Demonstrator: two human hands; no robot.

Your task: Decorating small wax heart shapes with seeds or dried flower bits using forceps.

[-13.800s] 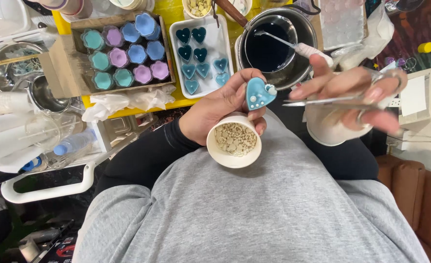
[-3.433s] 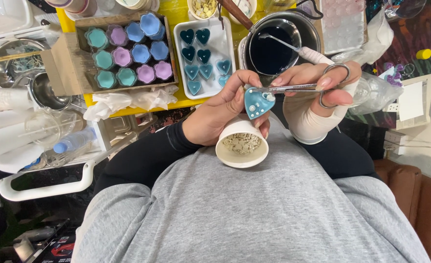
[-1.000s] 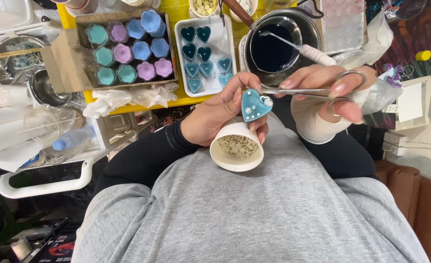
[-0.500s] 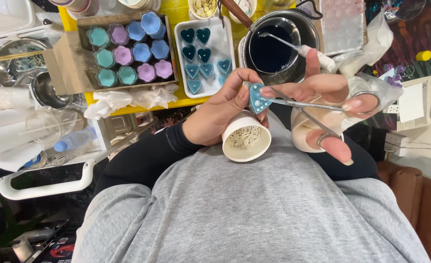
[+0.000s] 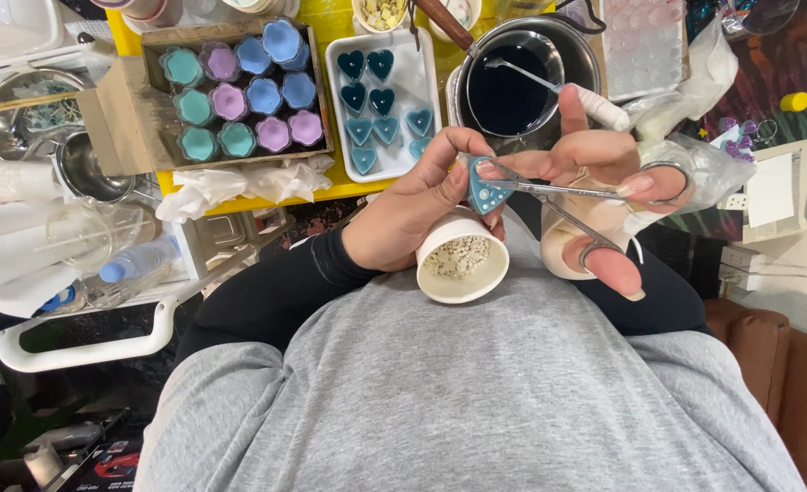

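Head view looks down on the left hand (image 5: 403, 219), which grips a white paper cup (image 5: 462, 264) of pale crumbs and pinches a small blue heart-shaped piece (image 5: 482, 189) above its rim. The right hand (image 5: 604, 173) is closed through the loops of slim scissors (image 5: 567, 202), their blades spread apart with the tips at the heart. On the yellow bench (image 5: 330, 18) beyond lie a white tray of blue hearts (image 5: 339, 100), a box of flower-shaped cups (image 5: 116, 100) at far left, and a pot of dark liquid (image 5: 585, 55).

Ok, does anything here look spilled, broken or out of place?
Nothing spilled or broken. The left hand holds the blue heart over the white cup; the right hand works open scissors on it.
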